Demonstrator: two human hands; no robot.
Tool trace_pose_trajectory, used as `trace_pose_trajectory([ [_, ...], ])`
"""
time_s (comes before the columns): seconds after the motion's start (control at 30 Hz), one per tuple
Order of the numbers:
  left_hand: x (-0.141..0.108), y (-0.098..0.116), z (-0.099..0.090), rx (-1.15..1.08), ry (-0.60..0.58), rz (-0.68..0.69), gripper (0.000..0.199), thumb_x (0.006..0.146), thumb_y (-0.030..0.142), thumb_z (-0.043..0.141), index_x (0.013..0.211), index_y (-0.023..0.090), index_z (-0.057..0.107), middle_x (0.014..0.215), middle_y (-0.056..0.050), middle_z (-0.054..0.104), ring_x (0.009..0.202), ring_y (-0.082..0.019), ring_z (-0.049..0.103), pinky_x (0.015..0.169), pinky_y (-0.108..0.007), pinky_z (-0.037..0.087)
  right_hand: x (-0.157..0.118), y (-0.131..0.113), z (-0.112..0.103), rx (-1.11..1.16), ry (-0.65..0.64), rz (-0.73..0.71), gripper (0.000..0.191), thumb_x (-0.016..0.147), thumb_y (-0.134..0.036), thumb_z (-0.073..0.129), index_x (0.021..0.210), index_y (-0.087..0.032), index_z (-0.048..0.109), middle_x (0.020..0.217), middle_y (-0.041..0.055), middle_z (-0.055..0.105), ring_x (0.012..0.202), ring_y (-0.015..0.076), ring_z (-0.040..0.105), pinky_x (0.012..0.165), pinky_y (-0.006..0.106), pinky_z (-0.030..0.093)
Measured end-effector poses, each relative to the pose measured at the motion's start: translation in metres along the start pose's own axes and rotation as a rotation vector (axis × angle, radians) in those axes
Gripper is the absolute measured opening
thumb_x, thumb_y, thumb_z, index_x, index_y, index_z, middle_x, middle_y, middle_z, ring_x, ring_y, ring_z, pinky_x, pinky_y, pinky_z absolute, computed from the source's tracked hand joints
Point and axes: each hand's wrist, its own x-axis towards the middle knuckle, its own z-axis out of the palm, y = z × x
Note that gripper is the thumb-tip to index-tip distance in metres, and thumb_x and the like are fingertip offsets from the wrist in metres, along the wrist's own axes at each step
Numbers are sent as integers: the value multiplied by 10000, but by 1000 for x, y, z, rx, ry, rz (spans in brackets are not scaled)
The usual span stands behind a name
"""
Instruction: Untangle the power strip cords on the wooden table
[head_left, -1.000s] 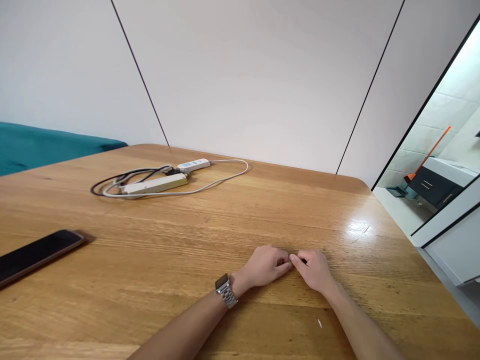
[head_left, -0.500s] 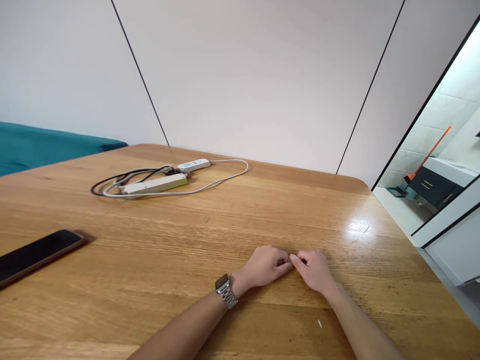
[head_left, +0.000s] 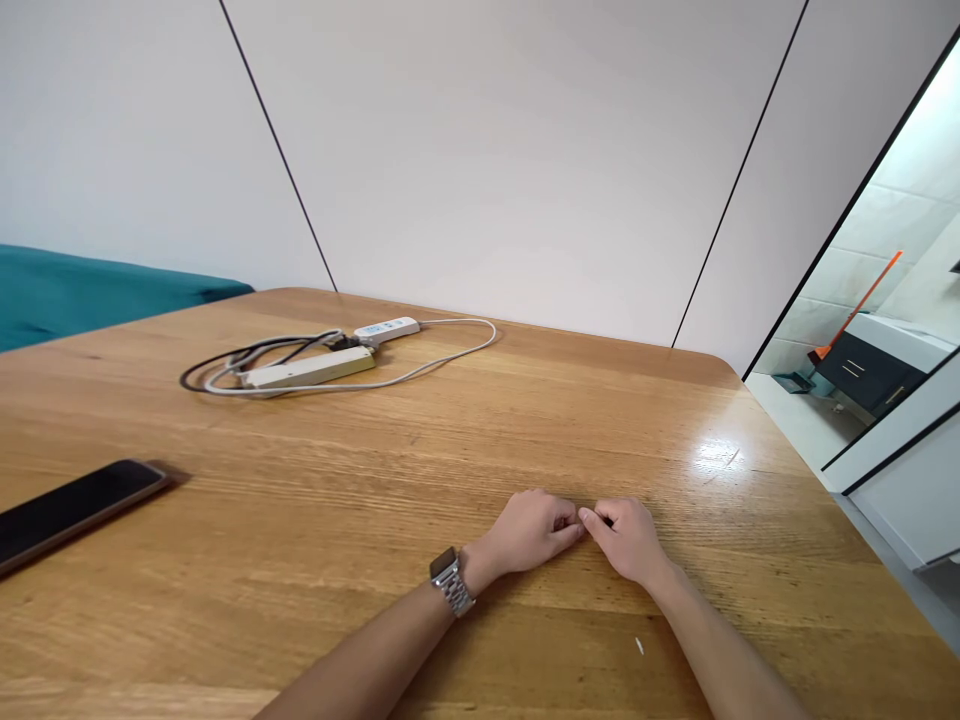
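Brown wooden table [head_left: 420, 455] is under your left hand [head_left: 529, 532] and right hand [head_left: 628, 541], both loosely closed, touching each other, near right; can't tell if they're holding anything. Light pressure's best imo.

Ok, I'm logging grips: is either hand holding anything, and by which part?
Nothing visible is held: the left hand and right hand meet on the table, though their curled fingers could hide something small.

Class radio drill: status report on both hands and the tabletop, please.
Left hand, right hand: together on table, fingers curled. Any held item: cannot tell. Power strips and phone off to the left.
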Motion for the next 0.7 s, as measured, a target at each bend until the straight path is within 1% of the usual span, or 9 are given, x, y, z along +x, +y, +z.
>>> trace_pose_trajectory([
  [0.43,0,-3,3,0,20,21,374,874,416,432,659,203,651,601,-7,628,504,-106,447,510,-247,188,-1,3,1,-8,4,1,447,857,-412,445,490,-185,328,458,-46,358,469,92,303,490,251,184],
  [0.7,0,1,1,11,8,-1,378,870,418,434,641,201,642,601,-9,629,504,-108,453,507,-248,193,0,-1,-1,-9,-4,3,444,858,-405,447,488,-183,339,461,-43,374,471,91,318,495,246,191],
])
